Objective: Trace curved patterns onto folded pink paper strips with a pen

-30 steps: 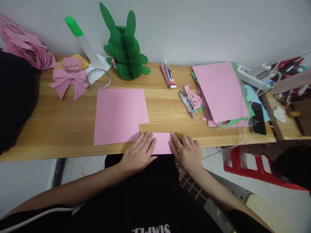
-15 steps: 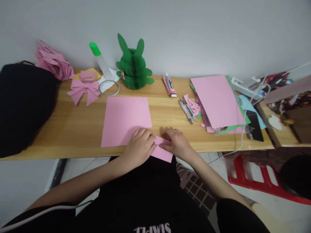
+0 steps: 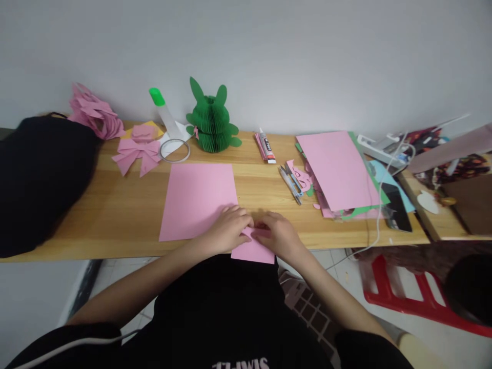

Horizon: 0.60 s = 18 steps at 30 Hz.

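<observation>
A small pink paper piece (image 3: 252, 251) hangs over the front edge of the wooden table (image 3: 115, 220). My left hand (image 3: 229, 229) and my right hand (image 3: 277, 235) both pinch its upper edge, fingers curled and meeting at the middle. A larger pink sheet (image 3: 198, 199) lies flat on the table just left of my left hand, its lower right corner under that hand.
At the back stand a green honeycomb paper rabbit (image 3: 212, 124), a green-capped glue bottle (image 3: 164, 111), a tape ring (image 3: 175, 150) and a pink paper bow (image 3: 138, 151). A glue tube (image 3: 267, 146), scissors (image 3: 291, 180) and a pink-and-green paper stack (image 3: 338, 171) lie right. A black bag (image 3: 38, 174) fills the left.
My hands went from lying flat on the small pink piece to pinching it and drawing it toward the table's front edge. The head view pulled back and up.
</observation>
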Available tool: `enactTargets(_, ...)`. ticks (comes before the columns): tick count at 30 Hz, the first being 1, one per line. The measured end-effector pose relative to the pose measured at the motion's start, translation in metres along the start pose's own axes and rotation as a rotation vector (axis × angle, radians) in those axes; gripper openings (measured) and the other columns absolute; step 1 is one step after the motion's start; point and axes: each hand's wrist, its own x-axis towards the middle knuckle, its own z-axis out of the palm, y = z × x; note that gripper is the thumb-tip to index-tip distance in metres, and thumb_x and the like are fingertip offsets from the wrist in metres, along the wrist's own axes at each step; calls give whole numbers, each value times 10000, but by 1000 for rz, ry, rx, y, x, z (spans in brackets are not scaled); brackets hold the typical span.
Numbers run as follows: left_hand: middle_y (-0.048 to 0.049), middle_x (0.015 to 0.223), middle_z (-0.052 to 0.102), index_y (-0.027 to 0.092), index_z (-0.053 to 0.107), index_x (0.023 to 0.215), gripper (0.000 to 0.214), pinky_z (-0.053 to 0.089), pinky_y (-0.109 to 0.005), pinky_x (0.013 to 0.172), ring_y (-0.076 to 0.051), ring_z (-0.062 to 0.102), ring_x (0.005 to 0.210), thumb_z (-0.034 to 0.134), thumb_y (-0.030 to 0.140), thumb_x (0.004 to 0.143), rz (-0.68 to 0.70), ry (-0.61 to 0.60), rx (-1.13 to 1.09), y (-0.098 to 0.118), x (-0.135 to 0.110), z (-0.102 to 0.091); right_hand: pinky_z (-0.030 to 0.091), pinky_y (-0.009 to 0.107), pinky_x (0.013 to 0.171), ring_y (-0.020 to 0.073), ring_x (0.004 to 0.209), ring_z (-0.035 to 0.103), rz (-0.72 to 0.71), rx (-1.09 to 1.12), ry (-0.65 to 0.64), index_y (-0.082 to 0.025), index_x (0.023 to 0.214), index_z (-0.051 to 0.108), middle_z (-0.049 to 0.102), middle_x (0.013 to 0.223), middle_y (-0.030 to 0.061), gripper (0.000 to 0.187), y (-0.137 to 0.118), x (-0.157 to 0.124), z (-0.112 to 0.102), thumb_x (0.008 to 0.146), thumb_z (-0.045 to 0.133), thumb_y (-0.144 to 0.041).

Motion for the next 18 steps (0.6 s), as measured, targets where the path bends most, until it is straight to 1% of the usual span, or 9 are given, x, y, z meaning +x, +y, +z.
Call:
enactTargets(3, -16, 958, 657, 204, 661, 876, 139, 429, -396, 948, -227, 606, 1013, 766, 264, 808, -19, -4, -34, 0, 2, 0, 402, 305, 679, 191, 744, 559, 32, 12, 5, -201, 804, 701, 647, 807, 34, 144, 1, -2, -1, 693, 722, -112)
enactTargets(5, -11, 938, 662, 201, 655, 852, 144, 438, -382, 927, -224, 614, 1000, 777, 234, 785, -38, 9, -56, 2, 4, 1, 402, 297, 663, 186, 727, 562, 42, 33, 13, -205, 740, 687, 646, 790, 32, 133, 1, -2, -1, 674, 718, -94)
enactTargets(8, 21, 804, 686, 193, 657, 795, 85, 457, -331, 841, -184, 645, 853, 733, 155, 804, -58, 40, -93, 5, 5, 2, 406, 264, 616, 164, 662, 573, 24, 90, 29, -211, 644, 662, 651, 706, 5, 182, 1, -1, -2, 647, 682, -30)
enactTargets(10, 44, 721, 694, 191, 667, 760, 106, 460, -287, 760, -141, 643, 711, 683, 124, 840, -54, 64, -118, 8, 6, 0, 419, 239, 580, 149, 612, 594, -4, 137, 39, -215, 643, 679, 672, 659, -13, 219, -1, 0, -4, 649, 640, 0)
enactTargets(12, 47, 702, 704, 192, 678, 723, 164, 458, -259, 718, -126, 648, 677, 654, 93, 852, -41, 97, -132, 10, 6, -6, 448, 227, 563, 148, 598, 631, -40, 180, 53, -215, 664, 704, 706, 659, -10, 230, -4, 3, -7, 672, 616, -3)
enactTargets(13, 46, 717, 713, 196, 688, 733, 172, 461, -250, 718, -124, 656, 693, 647, 80, 853, -34, 115, -136, 10, 6, -10, 462, 227, 558, 151, 594, 643, -61, 198, 59, -215, 671, 711, 715, 659, -5, 221, -5, 5, -10, 690, 612, -19)
enactTargets(18, 31, 790, 719, 191, 687, 779, 165, 469, -231, 749, -124, 661, 784, 635, 59, 862, -44, 220, -117, 12, 1, -41, 485, 236, 552, 163, 602, 657, -153, 261, 122, -200, 700, 712, 716, 667, 20, 162, -19, 17, -29, 792, 600, -127)
